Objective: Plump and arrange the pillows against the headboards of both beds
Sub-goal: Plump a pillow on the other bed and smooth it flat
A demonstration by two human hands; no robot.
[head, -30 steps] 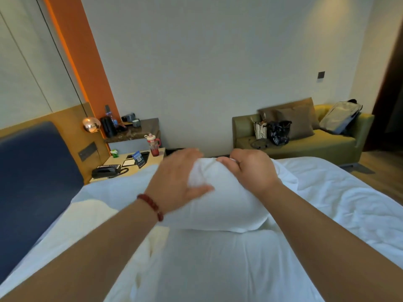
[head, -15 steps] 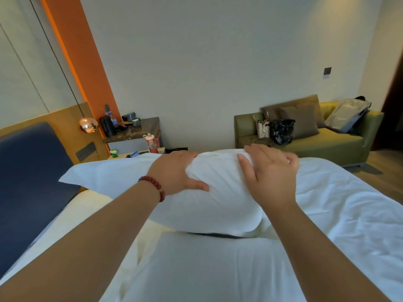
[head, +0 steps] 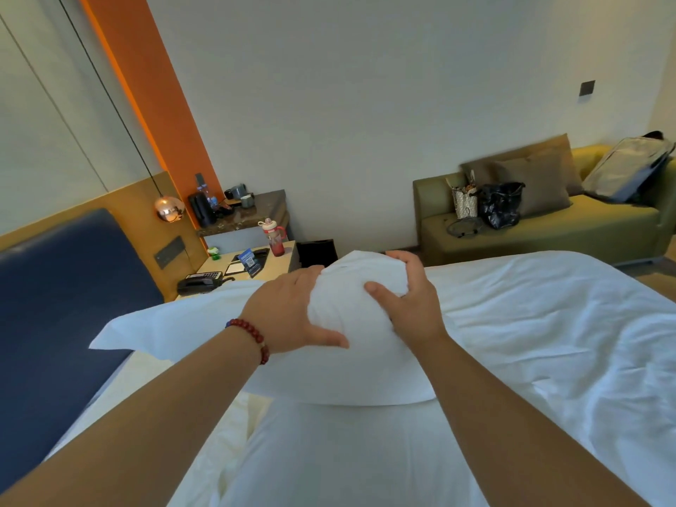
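Note:
A white pillow is held up over the bed in front of me, its top bunched between both hands. My left hand, with a red bead bracelet at the wrist, grips the pillow's upper left side. My right hand grips the upper right side, fingers curled over the top. A second white pillow lies flat below it. The dark blue padded headboard stands at the left, apart from the held pillow.
A rumpled white duvet covers the bed to the right. A bedside table holds a black phone and a red bottle. A copper pendant lamp hangs near the headboard. A green sofa with bags stands beyond.
Both hands squeezed inward and closed on the pillow's top, bunching it into a narrower hump. The right hand went from lying flat to gripping. The pillow's left corner dropped, uncovering the bedside table.

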